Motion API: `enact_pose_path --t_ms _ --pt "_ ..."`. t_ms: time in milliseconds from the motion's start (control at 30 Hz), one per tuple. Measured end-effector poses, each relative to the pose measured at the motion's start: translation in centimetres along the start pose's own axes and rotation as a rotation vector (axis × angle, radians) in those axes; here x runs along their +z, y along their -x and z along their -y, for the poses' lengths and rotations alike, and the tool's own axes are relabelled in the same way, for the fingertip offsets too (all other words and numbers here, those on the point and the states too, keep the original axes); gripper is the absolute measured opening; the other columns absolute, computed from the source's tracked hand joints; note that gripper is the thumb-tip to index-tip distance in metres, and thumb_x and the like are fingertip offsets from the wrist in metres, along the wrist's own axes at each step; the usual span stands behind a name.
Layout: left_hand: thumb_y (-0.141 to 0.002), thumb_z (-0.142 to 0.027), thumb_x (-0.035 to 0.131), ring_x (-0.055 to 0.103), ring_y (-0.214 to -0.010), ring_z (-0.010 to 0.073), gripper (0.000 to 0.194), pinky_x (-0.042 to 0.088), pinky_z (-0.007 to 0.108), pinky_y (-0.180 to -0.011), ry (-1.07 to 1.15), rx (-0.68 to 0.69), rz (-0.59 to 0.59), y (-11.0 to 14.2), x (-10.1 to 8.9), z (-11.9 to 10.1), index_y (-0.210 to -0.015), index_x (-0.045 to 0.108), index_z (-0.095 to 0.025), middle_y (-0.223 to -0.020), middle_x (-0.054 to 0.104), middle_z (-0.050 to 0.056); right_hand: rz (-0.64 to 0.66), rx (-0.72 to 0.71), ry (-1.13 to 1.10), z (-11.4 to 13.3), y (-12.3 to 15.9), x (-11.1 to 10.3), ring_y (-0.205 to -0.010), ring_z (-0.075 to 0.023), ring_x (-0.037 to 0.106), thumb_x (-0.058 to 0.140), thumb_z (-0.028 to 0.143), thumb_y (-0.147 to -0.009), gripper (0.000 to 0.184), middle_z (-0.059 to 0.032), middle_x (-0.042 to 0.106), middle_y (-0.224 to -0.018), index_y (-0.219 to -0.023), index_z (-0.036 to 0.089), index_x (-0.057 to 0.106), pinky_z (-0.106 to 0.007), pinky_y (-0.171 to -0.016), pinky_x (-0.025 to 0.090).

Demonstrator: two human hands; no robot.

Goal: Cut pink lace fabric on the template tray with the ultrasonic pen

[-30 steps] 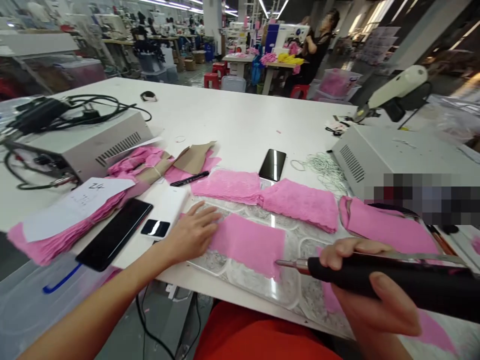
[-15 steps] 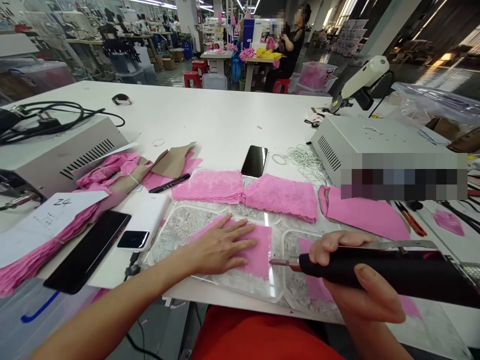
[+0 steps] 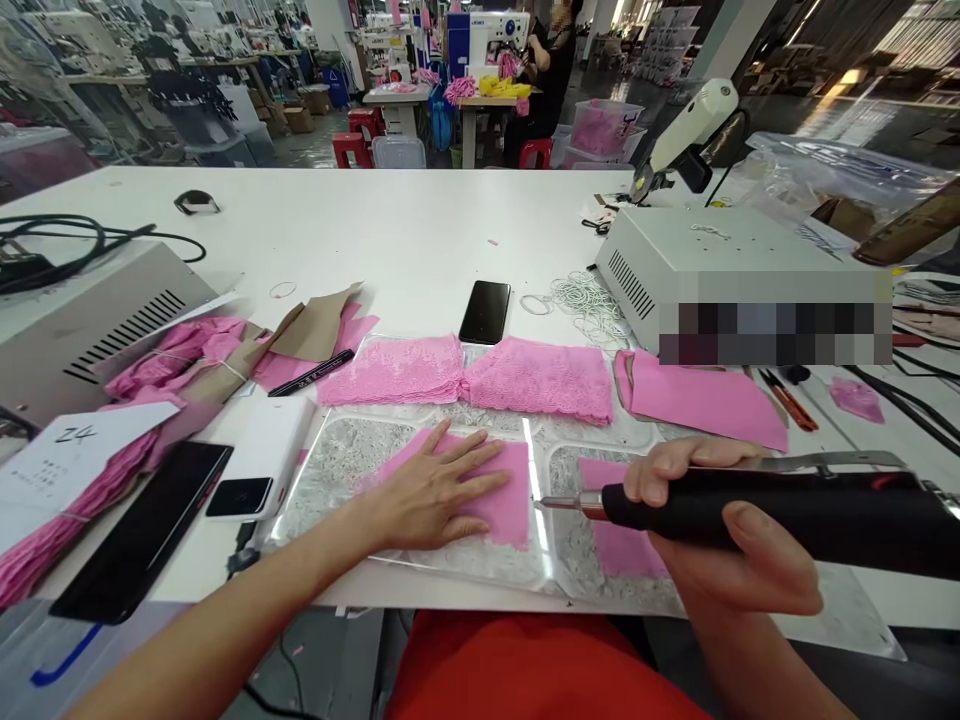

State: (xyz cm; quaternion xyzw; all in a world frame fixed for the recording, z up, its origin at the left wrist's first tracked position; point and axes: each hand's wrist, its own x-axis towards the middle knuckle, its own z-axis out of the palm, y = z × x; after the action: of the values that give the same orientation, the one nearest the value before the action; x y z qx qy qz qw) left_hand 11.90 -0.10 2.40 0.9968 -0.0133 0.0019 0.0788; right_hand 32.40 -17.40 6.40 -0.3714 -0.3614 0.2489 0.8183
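Observation:
My left hand (image 3: 442, 490) lies flat with fingers spread on a pink fabric piece (image 3: 511, 485). That piece rests inside an outlined panel of a clear plastic template (image 3: 322, 470) with a speckled grey look. In my right hand (image 3: 720, 530) is a black handheld tool (image 3: 795, 515) with a thin metal tip. The tip points left, just beyond the right edge of the fabric; whether it touches the template I cannot tell. Below the tool, a second pink piece (image 3: 611, 520) is partly covered by my right hand. Two pink lace stacks (image 3: 405, 370) (image 3: 540, 380) lie along the template's far side.
A phone (image 3: 484, 312) and tangled thin cord (image 3: 589, 305) lie beyond the lace. Grey machine boxes stand left (image 3: 120, 320) and right (image 3: 720, 240). At left are a marker (image 3: 311, 373), a white power bank (image 3: 274, 450) and a black phone (image 3: 146, 530). A person (image 3: 551, 80) sits at a sewing machine.
The view has turned slightly, so the table things appear farther left. The tool's tip has moved a little right, away from the fabric's edge. My left hand stays pressed on the fabric.

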Motion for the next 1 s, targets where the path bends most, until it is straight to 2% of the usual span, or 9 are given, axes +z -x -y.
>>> enact_pose_path --t_ms 267,500,633,733,867,1000 --pt "-0.097 -0.052 0.047 0.026 -0.145 0.0307 0.057 0.001 0.059 -0.118 0.005 -0.009 -0.013 0.3 0.2 0.3 -0.146 0.039 -0.026 -0.157 0.030 0.009 0.002 -0.007 0.011 -0.5 0.0 0.4 -0.059 -0.0141 0.058 0.067 0.030 -0.075 0.022 -0.0021 0.062 -0.079 -0.092 0.018 0.064 -0.032 -0.052 0.052" --pt "-0.096 -0.050 0.050 0.030 -0.144 0.0312 0.055 0.004 0.060 -0.118 -0.012 -0.019 -0.112 0.9 0.4 0.2 -0.144 0.043 -0.023 -0.154 0.034 0.011 -0.055 -0.075 0.070 -1.0 -1.0 1.3 -0.055 -0.0150 0.058 0.064 0.027 -0.070 0.019 -0.0021 0.062 -0.073 -0.086 0.018 0.065 -0.032 -0.050 0.051" --pt "-0.101 -0.034 0.043 0.033 -0.142 0.0283 0.039 0.013 0.057 -0.119 -0.034 -0.133 -0.218 3.5 0.0 0.8 -0.136 0.053 -0.020 -0.149 0.043 0.010 -0.092 -0.111 0.122 -1.1 -1.6 1.7 -0.052 -0.0153 0.057 0.061 0.024 -0.066 0.018 -0.0020 0.064 -0.072 -0.082 0.018 0.065 -0.033 -0.049 0.050" --pt "-0.101 -0.023 0.039 0.037 -0.141 0.0272 0.033 0.024 0.056 -0.117 -0.016 -0.252 -0.243 6.5 -0.4 1.3 -0.125 0.062 -0.020 -0.144 0.050 0.008 -0.087 -0.107 0.136 -1.1 -1.9 2.3 -0.048 -0.0154 0.056 0.058 0.022 -0.061 0.018 -0.0016 0.063 -0.067 -0.077 0.018 0.066 -0.032 -0.045 0.048" --pt "-0.098 -0.012 0.038 0.038 -0.140 0.0264 0.037 0.032 0.055 -0.115 0.044 -0.358 -0.241 9.8 -0.5 1.4 -0.125 0.062 -0.020 -0.142 0.053 0.007 -0.091 -0.047 0.118 -1.4 -2.0 3.6 -0.043 -0.0160 0.052 0.056 0.022 -0.055 0.019 -0.0010 0.061 -0.061 -0.071 0.019 0.066 -0.034 -0.040 0.044" --pt "-0.087 0.002 0.038 0.036 -0.142 0.0239 0.050 0.035 0.051 -0.114 0.095 -0.420 -0.287 11.3 0.2 1.1 -0.125 0.062 -0.019 -0.143 0.052 0.006 -0.093 0.069 0.053 -2.6 -2.0 5.8 -0.045 -0.0165 0.052 0.056 0.022 -0.052 0.022 -0.0014 0.060 -0.064 -0.070 0.021 0.067 -0.035 -0.041 0.043"
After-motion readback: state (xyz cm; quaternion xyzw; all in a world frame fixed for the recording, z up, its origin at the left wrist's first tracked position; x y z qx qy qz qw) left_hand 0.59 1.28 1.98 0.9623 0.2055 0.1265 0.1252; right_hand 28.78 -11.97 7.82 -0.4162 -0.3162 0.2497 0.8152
